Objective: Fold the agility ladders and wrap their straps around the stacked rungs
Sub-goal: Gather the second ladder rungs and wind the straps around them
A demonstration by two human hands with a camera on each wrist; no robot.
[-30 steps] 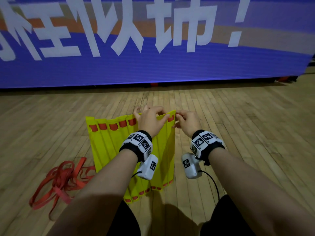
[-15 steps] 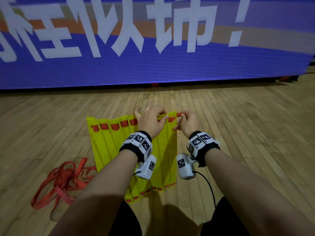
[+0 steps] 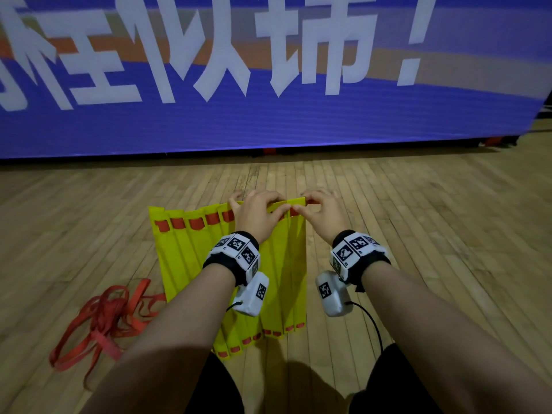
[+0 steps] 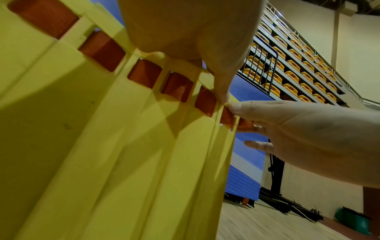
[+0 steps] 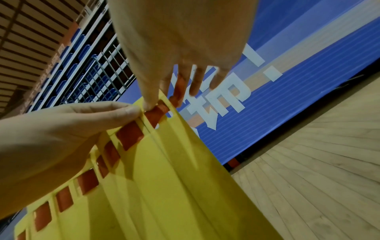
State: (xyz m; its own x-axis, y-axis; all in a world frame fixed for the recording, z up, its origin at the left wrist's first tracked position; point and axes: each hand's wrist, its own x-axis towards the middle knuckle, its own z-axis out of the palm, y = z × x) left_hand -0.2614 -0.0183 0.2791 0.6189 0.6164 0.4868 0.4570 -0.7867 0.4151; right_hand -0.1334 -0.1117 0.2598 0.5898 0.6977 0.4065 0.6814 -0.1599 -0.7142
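Several yellow ladder rungs (image 3: 191, 264) lie side by side on the wood floor, with an orange-red strap (image 3: 195, 224) threaded through slots along their far and near ends. My left hand (image 3: 280, 206) pinches the far edge of the rightmost rungs (image 4: 102, 146). My right hand (image 3: 301, 204) meets it at the far right corner. In the right wrist view my right hand (image 5: 156, 100) pinches the strap (image 5: 179, 91) where it leaves the last slot, and the strap runs up between its fingers. In the left wrist view my left hand (image 4: 223, 97) touches fingertips with my right hand (image 4: 240, 116).
A loose tangle of red strap (image 3: 101, 318) lies on the floor to the left of the rungs. A blue banner wall (image 3: 268, 124) with white characters stands close behind. Bare wood floor (image 3: 418, 234) spreads to the right. My dark-clad knees (image 3: 388, 383) are at the bottom.
My right hand has moved a little forward and left onto the strap at the far right corner, closer to my left hand. The rungs have hardly shifted.
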